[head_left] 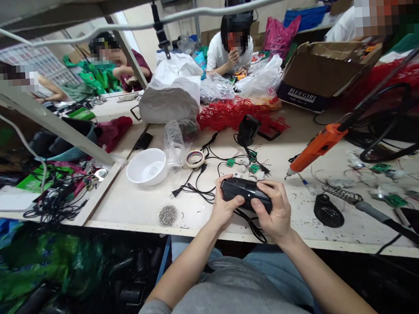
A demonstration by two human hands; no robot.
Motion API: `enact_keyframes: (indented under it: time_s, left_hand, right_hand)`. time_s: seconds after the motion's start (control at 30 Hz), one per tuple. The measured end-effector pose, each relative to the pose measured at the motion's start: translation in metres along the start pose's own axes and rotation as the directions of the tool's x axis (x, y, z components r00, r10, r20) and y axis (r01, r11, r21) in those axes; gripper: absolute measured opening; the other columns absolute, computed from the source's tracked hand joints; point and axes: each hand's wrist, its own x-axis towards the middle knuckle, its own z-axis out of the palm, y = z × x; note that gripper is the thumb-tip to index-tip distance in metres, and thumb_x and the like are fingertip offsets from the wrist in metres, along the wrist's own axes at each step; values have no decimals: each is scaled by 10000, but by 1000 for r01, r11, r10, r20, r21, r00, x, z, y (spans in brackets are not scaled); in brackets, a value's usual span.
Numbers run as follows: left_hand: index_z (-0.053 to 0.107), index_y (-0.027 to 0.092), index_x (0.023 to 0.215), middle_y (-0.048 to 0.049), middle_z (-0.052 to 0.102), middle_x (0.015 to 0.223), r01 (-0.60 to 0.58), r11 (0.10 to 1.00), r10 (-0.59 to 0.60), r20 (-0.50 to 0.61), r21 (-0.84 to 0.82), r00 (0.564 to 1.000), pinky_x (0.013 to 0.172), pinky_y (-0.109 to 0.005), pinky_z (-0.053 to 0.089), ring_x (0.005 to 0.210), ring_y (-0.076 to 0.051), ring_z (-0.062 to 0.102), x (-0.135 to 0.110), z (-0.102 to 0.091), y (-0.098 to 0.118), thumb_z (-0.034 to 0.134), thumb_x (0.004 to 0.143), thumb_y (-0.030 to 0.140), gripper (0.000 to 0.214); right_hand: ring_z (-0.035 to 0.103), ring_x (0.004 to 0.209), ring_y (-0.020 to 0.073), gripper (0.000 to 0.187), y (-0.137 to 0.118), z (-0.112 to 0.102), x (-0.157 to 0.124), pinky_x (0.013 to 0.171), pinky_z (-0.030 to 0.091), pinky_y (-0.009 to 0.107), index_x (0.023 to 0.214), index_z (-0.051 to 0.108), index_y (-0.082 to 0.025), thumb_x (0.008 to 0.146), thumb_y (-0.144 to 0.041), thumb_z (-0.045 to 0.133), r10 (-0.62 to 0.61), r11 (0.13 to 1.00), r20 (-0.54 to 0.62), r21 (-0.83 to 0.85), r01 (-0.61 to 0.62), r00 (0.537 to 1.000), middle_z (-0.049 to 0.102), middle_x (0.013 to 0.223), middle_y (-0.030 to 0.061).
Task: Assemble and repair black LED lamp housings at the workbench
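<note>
A black plastic device housing [245, 191] is held over the front edge of the pale workbench [134, 206], with a black cord trailing from under it. My left hand [224, 207] grips its left end, thumb on top. Its right end is wrapped by my right hand [274, 209], thumb pressed on the upper face. Just beyond the housing lie small green circuit boards [253, 167] with thin wires and a black power cable [193, 184].
A white bowl [146, 166], a tape roll [195, 158] and a small dish of screws [167, 215] sit to the left. An orange electric screwdriver [313, 148] hangs at right above a soldering iron [369, 208] and a black disc [328, 210]. Other people work across the bench by bags and a cardboard box [320, 74].
</note>
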Motion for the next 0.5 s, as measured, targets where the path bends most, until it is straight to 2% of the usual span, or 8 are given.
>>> enact_keyframes:
  time_s: [0.1, 0.17, 0.2, 0.3, 0.37, 0.43, 0.5]
  left_hand:
    - [523, 285, 1202, 33, 664, 907, 229, 971, -230, 0, -72, 973, 670, -218, 467, 723, -132, 622, -3, 2, -3, 961, 502, 487, 850]
    - [527, 284, 1215, 34, 669, 857, 353, 928, -351, 41, -115, 935, 648, -222, 468, 672, -129, 617, -9, 4, -4, 948, 539, 486, 822]
    - [555, 262, 1192, 20, 678, 856, 378, 916, -373, 60, -136, 926, 667, -229, 480, 688, -135, 626, -12, 4, -4, 952, 538, 455, 788]
    - [655, 175, 1009, -42, 708, 879, 392, 906, -386, 69, -161, 920, 753, -275, 510, 768, -175, 649, -16, 2, 1, 948, 507, 354, 609]
    - [681, 143, 909, -59, 712, 850, 394, 915, -393, 38, -86, 919, 769, -303, 510, 766, -190, 642, -17, -3, 7, 927, 492, 303, 509]
    - [705, 135, 905, -58, 716, 848, 381, 923, -383, 24, 43, 924, 774, -311, 502, 784, -199, 635, -18, -9, 14, 894, 492, 252, 469]
    - [728, 147, 980, -52, 726, 917, 352, 915, -372, 74, 196, 925, 812, -310, 495, 871, -221, 639, -22, -13, 20, 869, 497, 200, 506]
  right_hand:
    - [582, 1076, 302, 464, 1, 1, -4, 838, 580, 520, 1336, 436, -307, 914, -320, 629, -60, 986, -45, -158, 52, 997, 489, 1215, 117]
    - [566, 1088, 306, 546, -3, 3, -9, 832, 581, 505, 1348, 422, -335, 873, -308, 690, -120, 962, -59, -253, 101, 991, 470, 1246, 118]
    - [562, 1093, 306, 564, -7, 3, -13, 833, 580, 497, 1344, 430, -345, 857, -296, 711, -150, 950, -48, -283, 130, 988, 465, 1250, 116]
    - [543, 1133, 331, 491, -23, -3, -25, 852, 569, 504, 1301, 508, -330, 853, -316, 708, -202, 936, 68, -279, 213, 977, 470, 1230, 118]
    - [567, 1076, 322, 381, -30, -14, -26, 805, 568, 482, 1274, 556, -285, 906, -356, 627, -179, 962, 192, -170, 213, 965, 516, 1162, 122]
    - [603, 938, 273, 315, -31, -27, -18, 733, 558, 426, 1260, 577, -249, 960, -334, 537, -117, 991, 286, -33, 131, 951, 581, 1040, 103]
    - [624, 918, 254, 308, -24, -37, -3, 766, 555, 414, 1262, 591, -242, 965, -305, 541, -29, 999, 321, 36, 18, 947, 627, 1004, 90]
